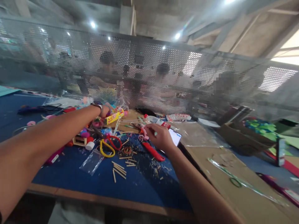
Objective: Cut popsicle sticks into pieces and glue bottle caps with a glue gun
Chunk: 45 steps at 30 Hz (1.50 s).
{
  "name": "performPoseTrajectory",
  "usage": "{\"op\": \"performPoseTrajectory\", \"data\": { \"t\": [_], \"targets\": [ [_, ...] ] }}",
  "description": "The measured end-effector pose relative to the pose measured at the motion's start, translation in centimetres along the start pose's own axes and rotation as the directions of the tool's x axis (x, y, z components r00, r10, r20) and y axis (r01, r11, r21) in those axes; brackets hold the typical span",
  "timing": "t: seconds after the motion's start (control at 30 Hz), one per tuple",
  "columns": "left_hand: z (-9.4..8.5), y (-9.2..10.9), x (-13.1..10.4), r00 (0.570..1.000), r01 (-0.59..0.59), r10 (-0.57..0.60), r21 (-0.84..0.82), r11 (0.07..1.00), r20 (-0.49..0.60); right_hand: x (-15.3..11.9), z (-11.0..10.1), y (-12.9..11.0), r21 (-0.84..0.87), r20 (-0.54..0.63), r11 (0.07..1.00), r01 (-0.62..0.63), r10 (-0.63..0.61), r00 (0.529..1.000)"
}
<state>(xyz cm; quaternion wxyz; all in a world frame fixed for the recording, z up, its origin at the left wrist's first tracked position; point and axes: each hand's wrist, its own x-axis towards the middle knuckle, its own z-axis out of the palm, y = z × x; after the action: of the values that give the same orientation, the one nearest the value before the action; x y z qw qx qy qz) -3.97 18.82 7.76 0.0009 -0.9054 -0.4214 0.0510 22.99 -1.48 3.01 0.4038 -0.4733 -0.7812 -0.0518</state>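
My left hand [106,110] stretches beside a glossy yellow packet [115,116], its fingers too obscured to tell, while my curled right hand [159,135] pinches a bent pink piece [145,133].

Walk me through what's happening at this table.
A person is working with both hands over a cluttered blue table. The left hand is in the pile at the back, by a yellow packet; what it grips, if anything, is unclear. The right hand seems to pinch a small pink piece, just above a red-handled tool. The scissors and short sticks lie loose in front, and a lit phone lies by the right wrist.
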Motion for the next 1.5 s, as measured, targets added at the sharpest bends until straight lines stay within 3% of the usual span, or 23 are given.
{"op": "performPoseTrajectory", "data": {
  "t": [0.1,0.2,0.57,1.17,1.37,1.5],
  "targets": [
    [0.6,-0.7,0.6,0.988,0.033,-0.040,0.052,0.998,0.147,-1.0,1.0,0.8,-0.006,0.003,1.000,0.015,-0.015,1.000],
    [0.7,-1.0,0.9,0.977,0.048,-0.066,0.091,0.995,0.203,-1.9,1.6,1.0,-0.003,0.015,1.000,0.031,-0.031,0.999],
    [-2.0,-2.0,0.1,0.981,0.021,-0.051,0.164,0.986,0.185,-2.1,2.0,1.4,0.019,-0.020,0.999,0.027,-0.026,0.999],
    [-0.2,-1.2,1.1,0.949,-0.062,0.006,0.168,0.984,0.316,-2.5,3.0,1.0,0.045,-0.006,0.999,0.011,-0.011,1.000],
    [0.4,-1.3,1.7,0.958,-0.083,0.036,0.157,0.984,0.284,-2.5,2.9,0.9,0.052,0.012,0.999,0.001,-0.002,1.000],
    [-0.1,-2.0,2.3,0.983,-0.116,0.097,0.113,0.987,0.159,-2.5,2.9,0.9,0.061,0.020,0.998,-0.010,0.009,1.000]
  ]
}}
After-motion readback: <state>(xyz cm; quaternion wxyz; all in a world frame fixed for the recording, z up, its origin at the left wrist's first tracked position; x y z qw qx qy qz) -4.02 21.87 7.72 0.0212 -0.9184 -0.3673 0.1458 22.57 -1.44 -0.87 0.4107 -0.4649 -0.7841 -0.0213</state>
